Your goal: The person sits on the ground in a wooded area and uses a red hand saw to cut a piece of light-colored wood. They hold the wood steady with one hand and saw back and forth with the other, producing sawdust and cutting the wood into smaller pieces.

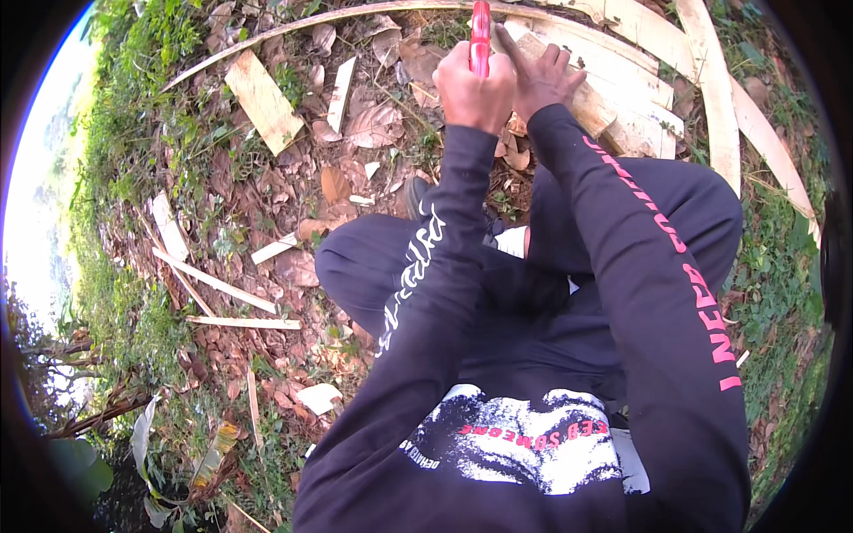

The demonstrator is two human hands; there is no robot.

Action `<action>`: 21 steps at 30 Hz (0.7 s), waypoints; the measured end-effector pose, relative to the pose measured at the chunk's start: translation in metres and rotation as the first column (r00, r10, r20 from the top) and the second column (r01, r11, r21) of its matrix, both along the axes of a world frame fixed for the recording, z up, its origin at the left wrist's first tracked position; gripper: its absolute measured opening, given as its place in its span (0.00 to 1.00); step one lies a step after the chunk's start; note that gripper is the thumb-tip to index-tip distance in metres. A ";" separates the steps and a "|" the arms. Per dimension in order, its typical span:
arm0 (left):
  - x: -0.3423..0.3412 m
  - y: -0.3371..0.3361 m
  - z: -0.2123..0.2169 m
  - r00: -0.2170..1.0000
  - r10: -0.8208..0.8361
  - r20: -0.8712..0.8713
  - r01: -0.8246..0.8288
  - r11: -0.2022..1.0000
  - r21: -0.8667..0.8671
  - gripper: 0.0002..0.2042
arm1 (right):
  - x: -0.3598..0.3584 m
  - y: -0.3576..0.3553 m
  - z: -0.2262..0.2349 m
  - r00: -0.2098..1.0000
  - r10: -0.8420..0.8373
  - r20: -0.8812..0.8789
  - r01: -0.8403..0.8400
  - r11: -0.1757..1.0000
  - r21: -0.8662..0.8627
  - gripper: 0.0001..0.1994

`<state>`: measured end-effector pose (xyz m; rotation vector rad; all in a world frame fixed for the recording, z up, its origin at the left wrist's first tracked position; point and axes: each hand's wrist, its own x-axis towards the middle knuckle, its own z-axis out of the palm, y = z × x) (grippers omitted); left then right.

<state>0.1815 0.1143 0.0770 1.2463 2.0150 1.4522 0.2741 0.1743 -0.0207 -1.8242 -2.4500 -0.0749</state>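
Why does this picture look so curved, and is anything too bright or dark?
In the head view, the fisheye lens bends straight edges, though I can't tell whether the long top wood strip curves itself; same view, the far-left background is washed out nearly white, the lower-left foliage is dark, and the red handle in the left hand shows clearly.

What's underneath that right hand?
Pale wood shows beside the right hand and seems to run under it; whatever lies directly beneath the palm is covered.
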 end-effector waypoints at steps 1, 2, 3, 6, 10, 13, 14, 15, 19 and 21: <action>0.004 -0.008 -0.001 1.000 -0.002 0.002 0.002 0.999 0.045 0.04 | 0.001 0.000 0.003 1.000 -0.011 -0.016 0.011 1.000 -0.007 0.48; 0.010 -0.028 0.000 1.000 -0.014 -0.003 0.014 0.996 0.088 0.04 | 0.001 -0.001 0.006 0.999 -0.032 -0.038 0.032 0.999 -0.016 0.47; 0.015 -0.048 0.007 0.999 -0.035 -0.016 0.037 0.990 0.139 0.05 | 0.001 0.001 0.009 0.999 -0.035 -0.027 0.034 0.999 -0.017 0.48; 0.044 -0.138 0.043 0.955 0.063 0.291 -0.044 0.996 -0.072 0.03 | 0.009 -0.002 0.004 0.999 -0.044 -0.004 0.044 0.999 -0.010 0.52; 0.033 -0.083 0.021 0.990 0.048 0.135 -0.061 0.994 0.095 0.04 | 0.007 -0.009 0.002 1.000 -0.018 -0.014 0.018 1.000 0.007 0.51; 0.011 -0.020 0.008 1.000 0.016 -0.007 -0.015 0.997 0.072 0.05 | -0.004 -0.001 0.004 0.998 -0.047 -0.052 0.045 0.998 -0.045 0.45; 0.009 -0.026 0.006 1.000 -0.001 0.028 0.000 1.000 0.017 0.04 | 0.001 -0.005 0.004 0.998 -0.047 -0.038 0.045 0.997 -0.056 0.48; 0.016 -0.054 0.007 0.992 0.002 0.123 -0.005 1.000 0.020 0.04 | 0.005 -0.008 0.004 0.999 -0.046 -0.026 0.044 0.997 -0.067 0.50; 0.044 -0.152 0.052 0.947 0.068 0.314 -0.047 0.996 -0.072 0.03 | 0.008 0.005 0.001 0.998 -0.052 -0.019 0.052 0.998 -0.019 0.53; 0.044 -0.152 0.048 0.921 0.116 0.371 -0.091 0.992 -0.086 0.03 | 0.008 0.001 0.003 1.000 -0.012 -0.022 0.012 1.000 -0.016 0.51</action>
